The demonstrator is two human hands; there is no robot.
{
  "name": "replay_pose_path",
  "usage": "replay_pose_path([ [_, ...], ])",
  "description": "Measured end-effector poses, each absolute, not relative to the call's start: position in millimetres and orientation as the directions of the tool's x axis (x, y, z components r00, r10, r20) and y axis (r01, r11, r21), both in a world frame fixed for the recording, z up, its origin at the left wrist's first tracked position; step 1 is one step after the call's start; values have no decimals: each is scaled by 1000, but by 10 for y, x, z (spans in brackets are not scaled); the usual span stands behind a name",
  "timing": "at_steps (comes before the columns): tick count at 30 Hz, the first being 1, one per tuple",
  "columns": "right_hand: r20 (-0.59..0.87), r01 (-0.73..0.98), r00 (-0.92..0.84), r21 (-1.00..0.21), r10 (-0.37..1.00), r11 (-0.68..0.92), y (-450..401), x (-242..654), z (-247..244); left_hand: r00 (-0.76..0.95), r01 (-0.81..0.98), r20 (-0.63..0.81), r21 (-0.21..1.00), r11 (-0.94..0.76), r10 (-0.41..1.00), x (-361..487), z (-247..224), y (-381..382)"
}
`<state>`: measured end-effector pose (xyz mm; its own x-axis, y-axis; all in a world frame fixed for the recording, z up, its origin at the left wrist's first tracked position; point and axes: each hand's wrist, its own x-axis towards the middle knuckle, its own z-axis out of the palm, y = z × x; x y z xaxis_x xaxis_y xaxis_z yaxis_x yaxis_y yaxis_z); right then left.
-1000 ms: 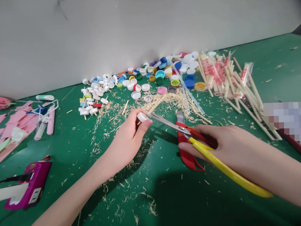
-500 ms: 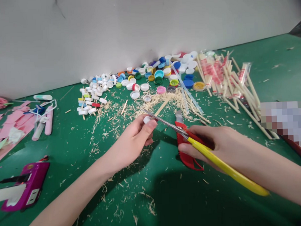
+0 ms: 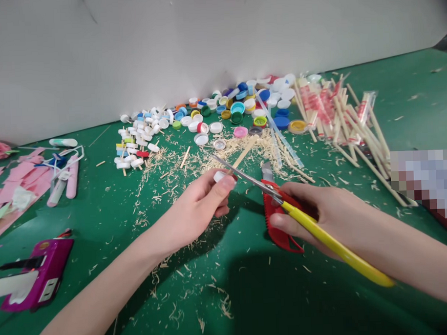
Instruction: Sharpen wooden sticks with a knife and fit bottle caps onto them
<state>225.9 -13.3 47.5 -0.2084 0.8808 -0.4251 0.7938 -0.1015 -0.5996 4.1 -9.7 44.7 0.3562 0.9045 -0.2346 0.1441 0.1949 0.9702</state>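
Note:
Between the thumb and fingers of my left hand (image 3: 200,200) is a white bottle cap (image 3: 219,176). A flat wooden stick (image 3: 244,153) reaches away from the cap, up and to the right. My right hand (image 3: 337,205) is closed around a pair of scissors (image 3: 317,228) with yellow handles. The scissor blades lie across the stick close to the cap; whether they touch it I cannot tell. Behind and below the scissors is a red utility knife (image 3: 284,236) with its blade out, partly covered by my right fingers.
Wood shavings (image 3: 223,155) litter the green table. Loose coloured bottle caps (image 3: 237,108) line the wall, with caps on sticks (image 3: 136,141) left of them. Wrapped chopsticks (image 3: 339,117) lie at right. Pink paper (image 3: 22,179) and a purple box (image 3: 44,276) are at left.
The scissors and my right hand have shifted slightly to the right, and the scissor handle has tilted a little. My left hand keeps its hold on the cap. The view has moved slightly.

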Motion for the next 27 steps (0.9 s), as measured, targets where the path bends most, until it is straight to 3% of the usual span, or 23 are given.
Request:
replay_pose_path([
  [9, -402, 836, -255, -549, 879, -8, -134, 2285, 393, 449, 448, -246, 894, 22, 859, -74, 502, -74],
  [27, -264, 873, -252, -478, 931, 100, -171, 2240, 411, 468, 507, -274, 862, -1, 840, -43, 473, -127],
])
